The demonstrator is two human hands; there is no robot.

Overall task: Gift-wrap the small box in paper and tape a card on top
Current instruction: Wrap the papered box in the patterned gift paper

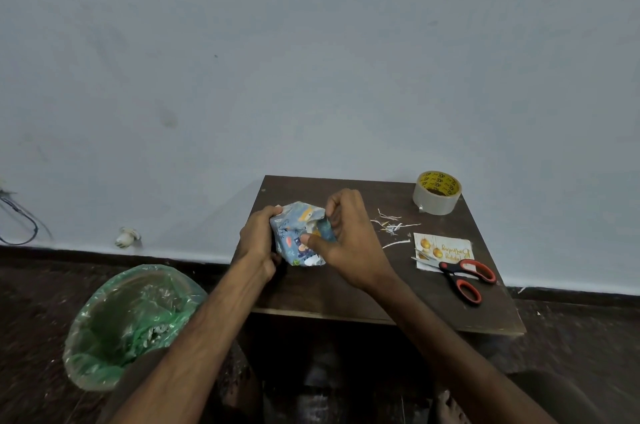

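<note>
A small box wrapped in blue patterned paper (297, 233) is held just above the dark wooden board (346, 295). My left hand (258, 243) grips its left side. My right hand (346, 236) pinches a paper flap on its right end, thumb pressed on the front face. A white greeting card with gold ornaments (446, 248) lies to the right, partly under red-handled scissors (462, 276). A roll of clear tape (437, 192) stands at the board's far right corner.
Thin white paper scraps (393, 226) lie between the box and the card. A bin lined with a green bag (133, 323) stands on the floor to the left. A pale wall rises just behind the board.
</note>
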